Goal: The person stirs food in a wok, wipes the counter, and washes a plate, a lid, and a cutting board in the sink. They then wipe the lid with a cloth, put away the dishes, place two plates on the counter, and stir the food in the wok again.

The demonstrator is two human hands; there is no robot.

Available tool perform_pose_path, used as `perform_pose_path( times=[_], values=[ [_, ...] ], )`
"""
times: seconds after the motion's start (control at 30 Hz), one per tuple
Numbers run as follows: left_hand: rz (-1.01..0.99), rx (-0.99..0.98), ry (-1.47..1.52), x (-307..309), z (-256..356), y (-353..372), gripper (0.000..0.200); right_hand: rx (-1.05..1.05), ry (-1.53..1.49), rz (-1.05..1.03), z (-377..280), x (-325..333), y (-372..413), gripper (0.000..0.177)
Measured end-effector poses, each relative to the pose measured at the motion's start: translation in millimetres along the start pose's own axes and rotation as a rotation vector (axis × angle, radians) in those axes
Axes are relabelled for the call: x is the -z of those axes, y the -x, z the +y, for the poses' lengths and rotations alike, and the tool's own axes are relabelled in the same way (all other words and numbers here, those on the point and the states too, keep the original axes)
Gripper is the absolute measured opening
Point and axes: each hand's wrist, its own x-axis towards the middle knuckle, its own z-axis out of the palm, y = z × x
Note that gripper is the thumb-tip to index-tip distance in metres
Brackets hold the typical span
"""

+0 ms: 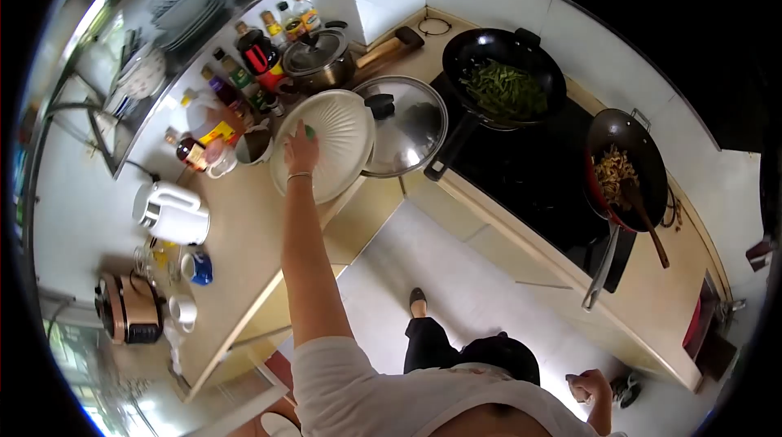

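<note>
My left hand (300,149) reaches over a white, ribbed oval dish (342,140) on the counter. Its fingers are bent, with a small green thing (310,132) at their tips, too small to name. Beside the dish a steel and glass pan lid (415,140) lies with its black knob toward the dish. My right hand (599,390) hangs low on the right, fingers curled round something pale that I cannot make out. Green vegetables fill a black wok (464,58) at the back of the cooktop. Another wok (648,148) holds browned food and a wooden spatula (648,221).
Sauce bottles (257,50) and a lidded pot (322,79) line the wall. A cleaver (391,48) with a wooden handle lies near the pot. Leftward are a white electric jug (175,213), a blue mug (197,268) and a rice cooker (126,308). Pan handles project over the cooktop's (521,184) front.
</note>
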Motion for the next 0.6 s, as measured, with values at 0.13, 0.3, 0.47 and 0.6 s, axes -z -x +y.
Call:
perform_pose_path(
  times=[0.13,0.3,0.47,0.6],
  values=[
    [-0.147,-0.079,0.099,-23,-12,-36,0.052,0.029,-0.162,0.069,2,-26,35,0.039],
    [-0.21,-0.28,0.031,-23,-23,-50,0.047,-0.18,-0.324,-0.083,-57,-33,81,0.048],
    [0.091,-0.553,0.089,-57,-55,-53,0.04,-0.107,-0.098,-0.188,-39,-50,80,0.052],
    [-0.081,-0.618,0.223,-5,-57,-13,0.03,-0.126,-0.15,-0.137,-38,-52,78,0.055]
  ],
)
